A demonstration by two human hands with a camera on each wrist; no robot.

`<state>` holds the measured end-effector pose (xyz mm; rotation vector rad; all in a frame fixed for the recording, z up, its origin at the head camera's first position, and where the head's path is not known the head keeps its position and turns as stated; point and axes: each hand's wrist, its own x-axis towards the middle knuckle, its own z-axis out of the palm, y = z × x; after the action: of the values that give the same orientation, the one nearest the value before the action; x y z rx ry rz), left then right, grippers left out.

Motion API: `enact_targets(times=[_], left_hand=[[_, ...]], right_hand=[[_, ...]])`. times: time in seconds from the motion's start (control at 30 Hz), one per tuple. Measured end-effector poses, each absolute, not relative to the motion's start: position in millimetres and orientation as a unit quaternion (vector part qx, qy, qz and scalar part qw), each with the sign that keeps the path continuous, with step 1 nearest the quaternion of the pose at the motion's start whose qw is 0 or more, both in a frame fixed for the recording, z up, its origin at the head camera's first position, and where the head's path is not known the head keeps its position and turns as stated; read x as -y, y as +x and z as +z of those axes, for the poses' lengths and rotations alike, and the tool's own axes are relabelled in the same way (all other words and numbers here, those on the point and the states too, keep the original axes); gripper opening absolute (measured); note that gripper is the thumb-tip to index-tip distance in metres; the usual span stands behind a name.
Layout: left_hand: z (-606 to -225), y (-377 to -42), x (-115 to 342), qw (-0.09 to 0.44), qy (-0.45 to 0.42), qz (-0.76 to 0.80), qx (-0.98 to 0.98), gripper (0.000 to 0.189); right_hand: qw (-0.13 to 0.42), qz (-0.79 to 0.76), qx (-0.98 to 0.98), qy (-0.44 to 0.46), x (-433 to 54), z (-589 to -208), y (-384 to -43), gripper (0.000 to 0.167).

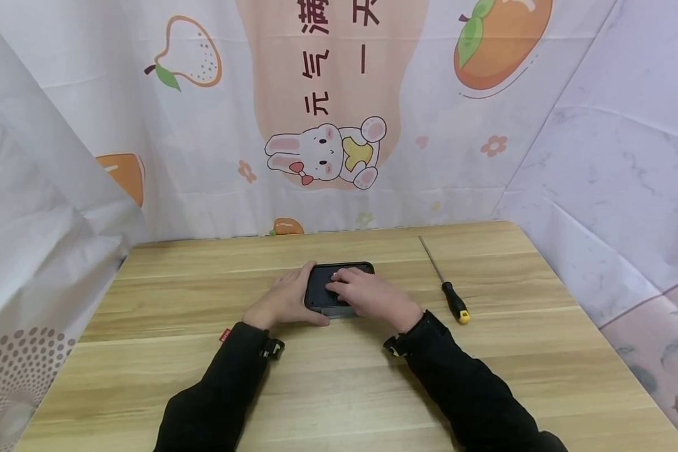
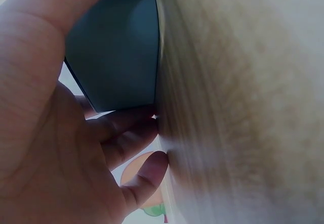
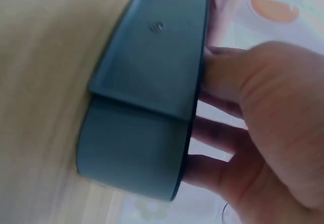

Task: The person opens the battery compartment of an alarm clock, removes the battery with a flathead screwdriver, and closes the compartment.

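A dark blue-grey box point(image 1: 334, 311) with rounded corners and a black, rimmed top point(image 1: 321, 290) lies on the wooden table. Its near side shows a stepped face with a small mark in the right wrist view. My left hand point(image 1: 287, 298) grips the box's left end, thumb along the near side and fingers round the far side. Over the top reaches my right hand point(image 1: 367, 294), its fingertips bent down at the black surface. Whether those fingertips pinch something small or only touch the top is hidden.
To the right of the box lies a screwdriver point(image 1: 454, 302) with a black and yellow handle, its shaft pointing to the back edge. A printed cloth point(image 1: 198, 157) hangs behind the wooden table point(image 1: 339, 389), with more cloth on both sides.
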<state>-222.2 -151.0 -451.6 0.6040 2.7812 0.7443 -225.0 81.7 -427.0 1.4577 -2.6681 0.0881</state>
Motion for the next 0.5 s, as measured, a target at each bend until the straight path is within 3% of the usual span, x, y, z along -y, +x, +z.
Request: enact_targets(times=[0.17,0.5], left_hand=[[-450.9,-222.6,151.9,0.099,0.202,0.254,-0.941,0.128],[-449.9,-221.8,151.5,0.098,0.207,0.255,-0.940,0.128]], right_hand=[[0.085,-0.008,0.868,0.490,-81.0,-430.9,-220.6,0.042],[0.141,-0.067,0.852,0.500,-80.4,-432.8,-215.1,0.038]])
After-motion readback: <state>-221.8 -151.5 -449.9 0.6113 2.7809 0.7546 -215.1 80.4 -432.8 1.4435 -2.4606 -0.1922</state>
